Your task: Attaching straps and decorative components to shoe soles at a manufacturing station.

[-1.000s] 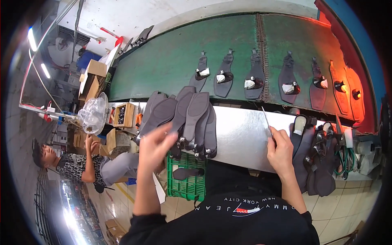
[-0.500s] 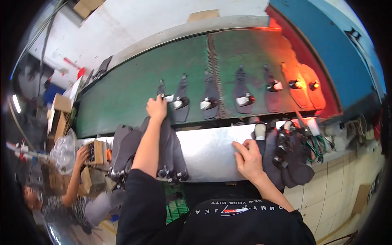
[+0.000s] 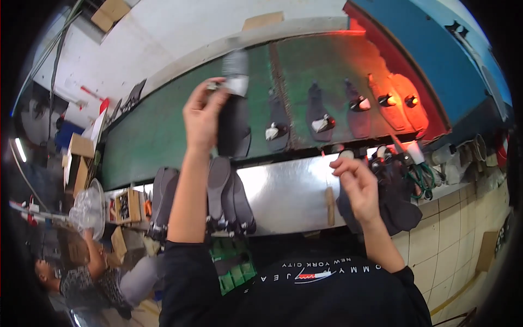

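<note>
My left hand [image 3: 201, 121] is closed on a dark sandal [image 3: 233, 122], raised over the green belt. A white patch shows at its strap, and its narrow end is blurred. My right hand [image 3: 359, 191] is above the metal ledge [image 3: 289, 191], fingers loosely bent and apart, with nothing visible in them. Just left of it, a thin tool with a wooden handle [image 3: 330, 207] lies on the metal. Other dark sandals stand in a row on the belt, among them one sandal [image 3: 323, 120] near the middle.
The green belt [image 3: 163, 131] leads right to a red-lit opening in a blue machine [image 3: 430, 49]. Dark soles [image 3: 220, 188] hang over the ledge at left, more sandals [image 3: 400, 207] at right. A co-worker [image 3: 90, 278] sits at left beside a wooden box [image 3: 129, 206].
My left hand has lifted a sandal from the belt. My right hand has moved right and up, and the wooden-handled tool now shows on the metal.
</note>
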The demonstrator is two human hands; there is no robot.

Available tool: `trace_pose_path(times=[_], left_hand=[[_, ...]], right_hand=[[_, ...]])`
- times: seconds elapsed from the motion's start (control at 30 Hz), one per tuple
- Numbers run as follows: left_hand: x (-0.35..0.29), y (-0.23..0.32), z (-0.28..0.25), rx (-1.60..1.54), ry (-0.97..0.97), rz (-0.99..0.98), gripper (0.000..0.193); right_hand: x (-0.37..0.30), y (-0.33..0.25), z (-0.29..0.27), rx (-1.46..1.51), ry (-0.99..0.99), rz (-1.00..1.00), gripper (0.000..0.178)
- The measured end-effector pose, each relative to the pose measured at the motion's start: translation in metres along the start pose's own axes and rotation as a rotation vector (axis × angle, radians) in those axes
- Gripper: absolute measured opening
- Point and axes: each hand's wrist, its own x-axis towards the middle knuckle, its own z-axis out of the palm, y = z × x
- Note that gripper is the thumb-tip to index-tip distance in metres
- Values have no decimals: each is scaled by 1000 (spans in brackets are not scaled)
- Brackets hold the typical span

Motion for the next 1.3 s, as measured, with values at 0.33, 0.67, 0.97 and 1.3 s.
trace_pose_path(times=[0.33, 0.67, 0.97, 1.3], left_hand=[[-200, -15, 65, -551, -204, -477, 16], [-216, -27, 50, -631, -180, -744, 26], [-223, -33, 49, -665, -211, -617, 31], [-223, -28, 52, -693, -281, -618, 29]], right_hand=[[7, -10, 29, 729, -97, 241, 23], [-40, -19, 9, -136, -250, 185, 35], [-45, -25, 5, -375, -304, 33, 29], [-52, -24, 9, -381, -275, 41, 42]])
